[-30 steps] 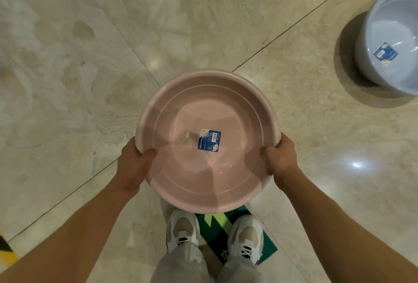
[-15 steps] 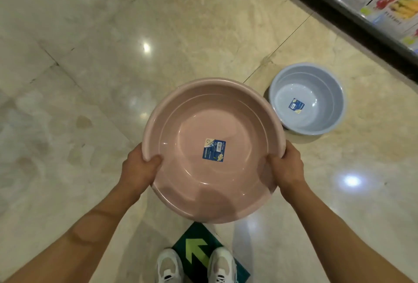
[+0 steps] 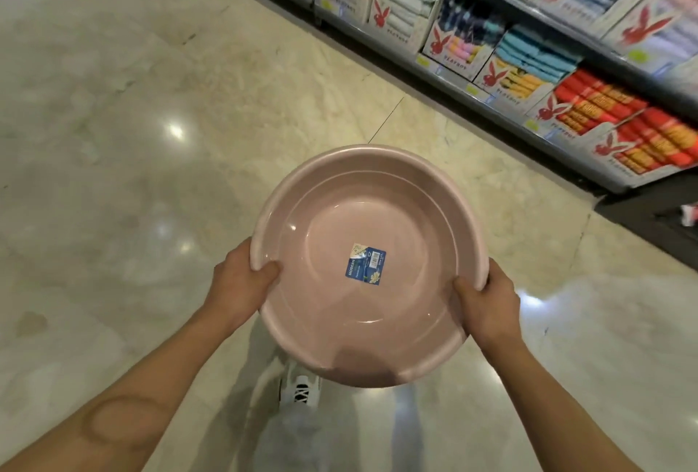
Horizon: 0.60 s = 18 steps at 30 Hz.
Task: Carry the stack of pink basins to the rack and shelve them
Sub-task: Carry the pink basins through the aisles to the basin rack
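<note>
I hold the stack of pink basins [image 3: 377, 203] in front of me at about waist height, above the marble floor. Only the top basin's inside shows, with a blue label on its bottom. My left hand [image 3: 241, 283] grips the left rim, thumb inside. On the opposite rim, my right hand [image 3: 487, 305] holds on with the thumb inside too. A store rack [image 3: 528, 120] runs diagonally across the upper right, a step or two beyond the basins.
The rack's shelves hold boxes of folded towels [image 3: 525, 60] in white, blue, yellow and red. A dark lower unit [image 3: 649, 218] stands at the right edge. Glossy marble floor [image 3: 132, 131] spreads to the left and ahead. One white shoe [image 3: 300, 388] shows below the basins.
The view has swung up and to the right: the towel rack has come into view, while the grey basin on the floor and the green arrow sticker have dropped out. Both hands keep their grip.
</note>
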Motion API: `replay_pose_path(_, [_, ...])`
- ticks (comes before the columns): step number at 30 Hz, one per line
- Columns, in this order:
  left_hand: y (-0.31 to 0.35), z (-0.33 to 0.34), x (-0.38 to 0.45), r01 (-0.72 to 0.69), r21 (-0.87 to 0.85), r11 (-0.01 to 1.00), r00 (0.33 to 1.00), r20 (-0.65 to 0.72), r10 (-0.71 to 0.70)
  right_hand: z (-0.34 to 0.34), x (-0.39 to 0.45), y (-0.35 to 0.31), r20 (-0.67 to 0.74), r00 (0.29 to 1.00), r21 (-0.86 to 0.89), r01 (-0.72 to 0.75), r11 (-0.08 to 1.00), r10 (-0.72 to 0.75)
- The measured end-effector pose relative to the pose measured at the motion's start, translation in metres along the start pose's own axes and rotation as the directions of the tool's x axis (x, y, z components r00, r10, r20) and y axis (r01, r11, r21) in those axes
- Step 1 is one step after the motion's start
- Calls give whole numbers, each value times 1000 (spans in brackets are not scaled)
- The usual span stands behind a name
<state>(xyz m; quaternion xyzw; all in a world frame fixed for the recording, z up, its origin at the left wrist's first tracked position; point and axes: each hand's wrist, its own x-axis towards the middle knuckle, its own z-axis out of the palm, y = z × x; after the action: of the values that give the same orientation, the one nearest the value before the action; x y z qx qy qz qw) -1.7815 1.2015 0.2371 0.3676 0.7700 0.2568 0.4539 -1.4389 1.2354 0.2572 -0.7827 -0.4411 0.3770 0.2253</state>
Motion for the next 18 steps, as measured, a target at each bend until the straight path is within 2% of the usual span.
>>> replay_pose_path(6, [25,53,78,-24,87,996,997,70,17,-6,67,8,-48,993,28,-106,994,107])
replay_pose_path(11, [54,107,123,-23,78,997,993,119,14,-13,127,35,-107,979,23,-169,985,171])
replay_pose_path(18, [61,180,190,53,120,991,989,132,-69,2,218,82,-87,969,-30,-236,971,232])
